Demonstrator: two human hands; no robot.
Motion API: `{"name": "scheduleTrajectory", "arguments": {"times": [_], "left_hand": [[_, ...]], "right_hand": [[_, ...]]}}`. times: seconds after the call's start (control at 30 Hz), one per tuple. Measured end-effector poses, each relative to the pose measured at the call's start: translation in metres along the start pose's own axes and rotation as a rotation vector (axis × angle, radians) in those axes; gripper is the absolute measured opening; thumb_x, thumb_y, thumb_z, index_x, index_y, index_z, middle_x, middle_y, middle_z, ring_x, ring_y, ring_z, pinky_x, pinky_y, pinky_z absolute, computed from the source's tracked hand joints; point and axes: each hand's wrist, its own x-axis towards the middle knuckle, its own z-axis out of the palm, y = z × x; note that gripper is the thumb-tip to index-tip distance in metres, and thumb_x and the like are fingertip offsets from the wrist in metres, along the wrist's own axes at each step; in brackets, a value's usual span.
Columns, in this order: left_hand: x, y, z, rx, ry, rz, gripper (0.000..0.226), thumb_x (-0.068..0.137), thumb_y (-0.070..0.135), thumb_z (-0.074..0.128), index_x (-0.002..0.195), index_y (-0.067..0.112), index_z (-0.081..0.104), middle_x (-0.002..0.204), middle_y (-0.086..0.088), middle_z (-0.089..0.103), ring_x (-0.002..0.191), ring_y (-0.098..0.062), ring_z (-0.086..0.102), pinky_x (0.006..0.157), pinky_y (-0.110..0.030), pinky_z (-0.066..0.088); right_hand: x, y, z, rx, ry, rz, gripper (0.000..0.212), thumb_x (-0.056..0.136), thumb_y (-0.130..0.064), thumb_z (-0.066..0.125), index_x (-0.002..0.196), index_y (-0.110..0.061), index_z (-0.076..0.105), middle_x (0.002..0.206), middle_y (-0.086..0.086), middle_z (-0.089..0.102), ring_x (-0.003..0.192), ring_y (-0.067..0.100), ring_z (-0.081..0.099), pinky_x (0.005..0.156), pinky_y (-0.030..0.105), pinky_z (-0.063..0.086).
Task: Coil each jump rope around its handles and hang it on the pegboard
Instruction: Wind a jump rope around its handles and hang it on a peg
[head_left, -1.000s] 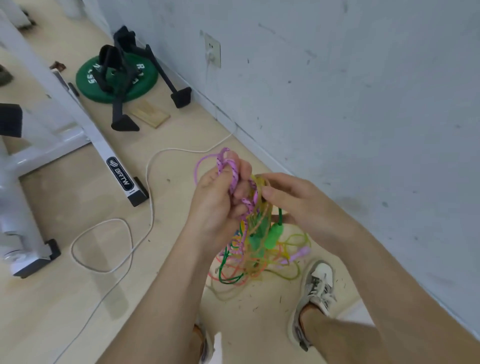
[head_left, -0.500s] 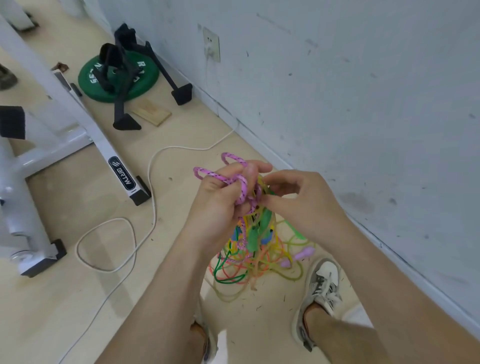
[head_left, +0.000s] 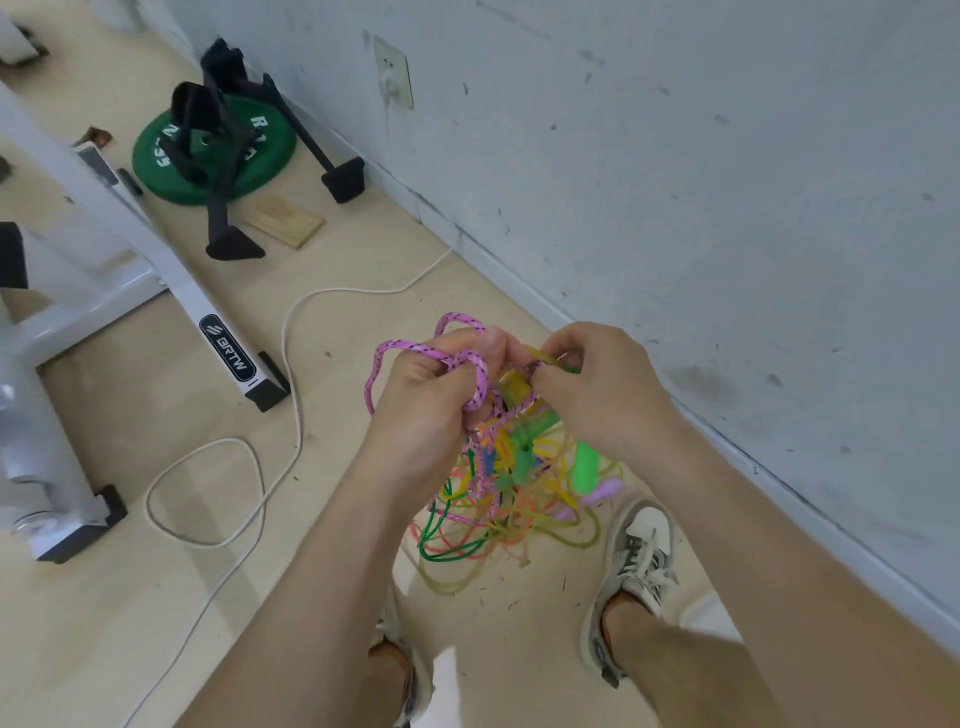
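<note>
Above the rope tangle (head_left: 498, 493), left hand (head_left: 431, 410) grips pink rope (head_left: 415, 353); right hand (head_left: 597, 389) pinches yellow strand (head_left: 517, 387). Frame (head_left: 228, 348) reads "BRTW".

I have the wall (head_left: 727, 182) close on my right; a tangle of ropes (head_left: 498, 493) lies at my feet, and a white cable (head_left: 300, 431) loops across the floor (head_left: 104, 623) on my left.

Pink black-flecked rope (head_left: 410, 354); green weight plate (head_left: 214, 156).
</note>
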Motion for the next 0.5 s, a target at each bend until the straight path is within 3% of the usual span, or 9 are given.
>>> {"name": "scheduleTrajectory", "arguments": {"times": [0.13,0.23,0.3,0.4,0.5], "left_hand": [[0.002,0.0,-0.003,0.109,0.109,-0.02,0.028,0.098,0.014,0.049,0.077,0.007,0.067,0.073,-0.005,0.061,0.06,-0.011,0.049,0.053,-0.019,0.037],[0.002,0.001,-0.003,0.145,0.18,-0.015,0.028,0.099,0.017,0.049,0.078,0.008,0.066,0.069,-0.006,0.067,0.06,-0.011,0.059,0.054,-0.018,0.042],[0.001,0.0,-0.002,0.168,0.222,-0.009,0.027,0.098,0.016,0.051,0.077,0.008,0.065,0.061,-0.003,0.066,0.055,-0.011,0.059,0.049,-0.017,0.042],[0.0,0.0,0.0,0.168,0.256,0.018,0.024,0.096,0.013,0.053,0.077,0.006,0.064,0.057,-0.005,0.064,0.053,-0.014,0.06,0.045,-0.02,0.044],[-0.001,-0.005,0.002,0.211,0.269,0.059,0.022,0.096,0.011,0.053,0.077,0.008,0.064,0.063,-0.01,0.066,0.057,-0.019,0.064,0.05,-0.026,0.049]], "right_hand": [[0.002,0.006,-0.014,0.295,-0.203,0.114,0.019,0.082,-0.004,0.055,0.084,-0.018,0.068,0.07,0.003,0.064,0.063,0.016,0.054,0.066,0.031,0.042],[0.004,0.007,-0.015,0.395,-0.24,0.142,0.029,0.08,-0.001,0.054,0.093,-0.019,0.072,0.07,0.005,0.062,0.066,0.018,0.055,0.066,0.031,0.043],[0.004,0.006,-0.016,0.385,-0.278,0.125,0.024,0.084,-0.009,0.06,0.1,-0.021,0.072,0.069,-0.001,0.064,0.061,0.011,0.058,0.064,0.027,0.044],[0.003,0.008,-0.014,0.282,-0.311,0.078,0.026,0.08,-0.039,0.076,0.103,-0.028,0.072,0.085,0.0,0.074,0.077,0.01,0.07,0.078,0.029,0.053],[0.004,0.007,-0.006,0.154,-0.218,0.014,0.014,0.08,-0.033,0.077,0.09,-0.025,0.073,0.076,-0.002,0.072,0.067,0.012,0.066,0.07,0.031,0.051]]}}
